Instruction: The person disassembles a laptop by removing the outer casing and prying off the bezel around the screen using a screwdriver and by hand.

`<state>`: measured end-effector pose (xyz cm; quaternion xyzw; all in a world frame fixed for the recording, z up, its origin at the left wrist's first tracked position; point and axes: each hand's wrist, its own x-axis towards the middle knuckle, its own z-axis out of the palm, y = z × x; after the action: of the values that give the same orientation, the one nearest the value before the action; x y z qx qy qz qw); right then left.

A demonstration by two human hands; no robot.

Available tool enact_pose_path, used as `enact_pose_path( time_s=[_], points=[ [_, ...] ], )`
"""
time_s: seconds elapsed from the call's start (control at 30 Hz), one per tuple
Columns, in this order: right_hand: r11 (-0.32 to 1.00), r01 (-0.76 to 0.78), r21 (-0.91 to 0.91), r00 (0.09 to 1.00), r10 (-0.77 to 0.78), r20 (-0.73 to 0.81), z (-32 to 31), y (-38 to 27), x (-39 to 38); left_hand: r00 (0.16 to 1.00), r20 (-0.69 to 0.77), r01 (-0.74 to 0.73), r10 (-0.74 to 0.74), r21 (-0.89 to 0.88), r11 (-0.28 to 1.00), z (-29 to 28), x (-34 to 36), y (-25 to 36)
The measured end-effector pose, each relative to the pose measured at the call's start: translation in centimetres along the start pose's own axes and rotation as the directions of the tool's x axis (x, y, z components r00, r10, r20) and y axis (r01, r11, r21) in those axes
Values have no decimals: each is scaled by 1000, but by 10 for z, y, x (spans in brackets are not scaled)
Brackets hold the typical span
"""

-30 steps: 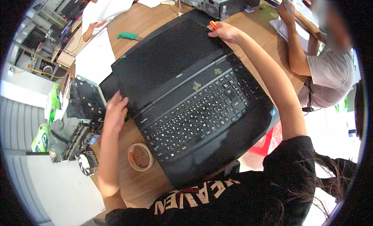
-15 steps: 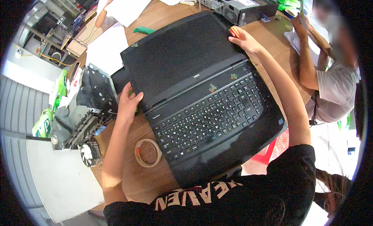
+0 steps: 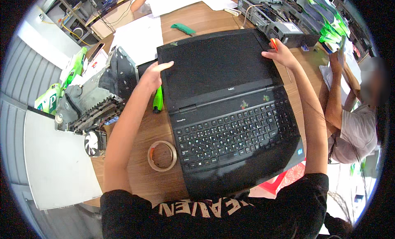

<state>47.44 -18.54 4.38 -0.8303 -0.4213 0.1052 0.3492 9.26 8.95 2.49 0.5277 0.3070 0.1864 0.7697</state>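
The laptop [image 3: 232, 100] occupies the centre of the frame, opened out almost flat. Its dark screen points to the top of the frame; its keyboard and front edge point to the lower edge, toward the wearer. The hinge line runs left to right, its right end higher in the frame. Taken from screen to front edge, the long axis leans, upper end to the left, lower end to the right. Whether the base rests fully on the surface [image 3: 142, 130] cannot be told.

Left hand [image 3: 152, 76]: at the screen's left edge, one digit extended over the bezel, the rest partly hidden; the grip pinches that edge. A green handle [image 3: 158, 100] shows just below it; whether held or lying cannot be told.

Right hand [image 3: 284, 56]: at the screen's upper right corner, thumb on the bezel; the grip pinches the edge, with an orange handle [image 3: 274, 44] also held among the fingers.

A tape ring [image 3: 174, 157] lies just beside the laptop, lower left of centre. A metal frame [image 3: 123, 70] and a fan [image 3: 92, 143] stand at left. A computer case [image 3: 284, 27] sits upper right; a co-worker [image 3: 356, 134] is at far right.
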Motion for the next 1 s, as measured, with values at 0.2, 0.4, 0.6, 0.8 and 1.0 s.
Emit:
enact_pose_path(
  time_s=[0.2, 0.4, 0.6, 0.8, 1.0],
  points=[
    [810, 479, -339, 878, -453, 158, 16, -68, 30, 985, -114, -128, 130, 18, 992, 13, 10, -13],
    [728, 548, -413, 828, -401, 392, 52, -139, 67, 919, -232, -319, 318, 34, 947, 25, 1, -13],
    [719, 600, -352, 769, -395, 503, 51, -174, 86, 836, -229, -488, 499, 106, 866, 37, -13, -4],
    [663, 588, -464, 809, -465, 361, 32, -191, 59, 705, -220, -640, 674, 211, 739, 44, -24, 1],
    [605, 538, -587, 791, -604, 102, 6, -206, 8, 551, -158, -735, 819, 373, 566, 53, -49, 8]
  ],
)
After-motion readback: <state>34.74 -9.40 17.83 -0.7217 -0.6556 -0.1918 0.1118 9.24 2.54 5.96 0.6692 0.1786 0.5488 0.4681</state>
